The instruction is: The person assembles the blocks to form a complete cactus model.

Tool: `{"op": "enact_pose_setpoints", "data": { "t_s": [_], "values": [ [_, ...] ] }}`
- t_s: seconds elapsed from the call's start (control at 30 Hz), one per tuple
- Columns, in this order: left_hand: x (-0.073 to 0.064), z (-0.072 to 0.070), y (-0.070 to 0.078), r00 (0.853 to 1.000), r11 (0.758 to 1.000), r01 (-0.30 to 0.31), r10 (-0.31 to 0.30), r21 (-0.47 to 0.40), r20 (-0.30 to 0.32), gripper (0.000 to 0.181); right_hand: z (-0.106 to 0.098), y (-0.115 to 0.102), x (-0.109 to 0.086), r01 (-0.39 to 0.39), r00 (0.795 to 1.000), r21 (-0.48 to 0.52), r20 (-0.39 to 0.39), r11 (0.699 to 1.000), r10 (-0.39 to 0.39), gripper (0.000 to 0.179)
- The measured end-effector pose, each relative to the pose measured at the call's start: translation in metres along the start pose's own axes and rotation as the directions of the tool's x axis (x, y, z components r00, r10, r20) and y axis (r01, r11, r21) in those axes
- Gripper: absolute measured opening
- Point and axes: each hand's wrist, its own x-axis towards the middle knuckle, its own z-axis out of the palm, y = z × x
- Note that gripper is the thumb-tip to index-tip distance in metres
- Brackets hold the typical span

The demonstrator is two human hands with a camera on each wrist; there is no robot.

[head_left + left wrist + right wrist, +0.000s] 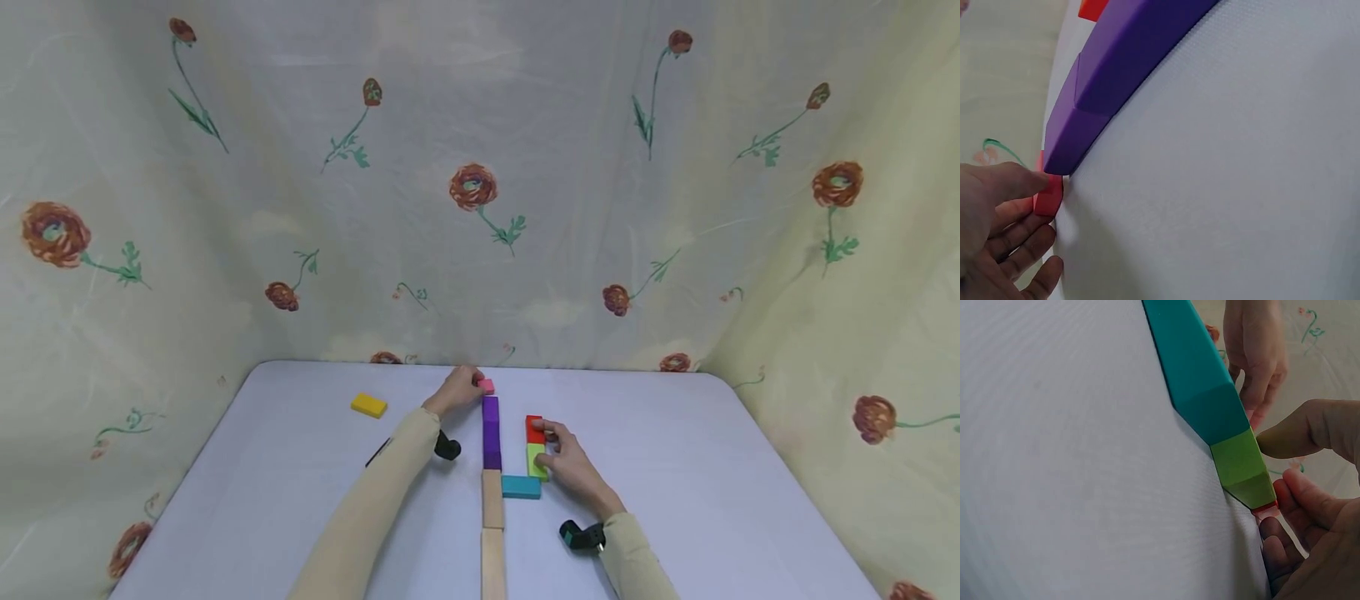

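At the far end of a line of blocks, my left hand (457,390) pinches a small pinkish-red block (487,387) between thumb and fingers. Just nearer lie two purple blocks (491,423), end to end; in the left wrist view the left thumb reaches the end of the closer-in purple block (1072,139). To the right, my right hand (576,468) curls over a red block (533,434) and a light green block (534,455), fingertips on the red and thumb at the green. The fingers partly hide the red block (1265,507) in the right wrist view.
A teal block (521,487) lies crosswise between the green block and the line. Two plain wooden blocks (492,500) continue the line toward the near edge. One yellow block (369,405) lies apart at the back left of the white table (285,467). Flowered cloth (420,217) hangs around.
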Motion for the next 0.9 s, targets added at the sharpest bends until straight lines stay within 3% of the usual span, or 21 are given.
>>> {"op": "enact_pose_setpoints", "data": {
  "t_s": [0.17,0.73,0.9],
  "values": [
    [-0.0010,-0.0001,-0.0007,1.000,1.000,0.019,-0.019,-0.013,0.000,0.029,0.0009,0.0000,-0.0006,-0.014,1.000,0.002,-0.004,1.000,0.014,0.058],
    [0.0029,0.0008,-0.0034,0.999,0.999,-0.031,0.031,-0.010,0.023,0.026,0.0009,0.0006,0.0004,-0.018,1.000,0.004,-0.001,1.000,0.018,0.059],
    [0.0022,0.0017,-0.0034,0.999,0.999,-0.017,0.018,-0.030,0.039,0.025,0.0006,0.0012,0.0001,-0.023,1.000,0.002,-0.001,1.000,0.023,0.059]
  ]
}}
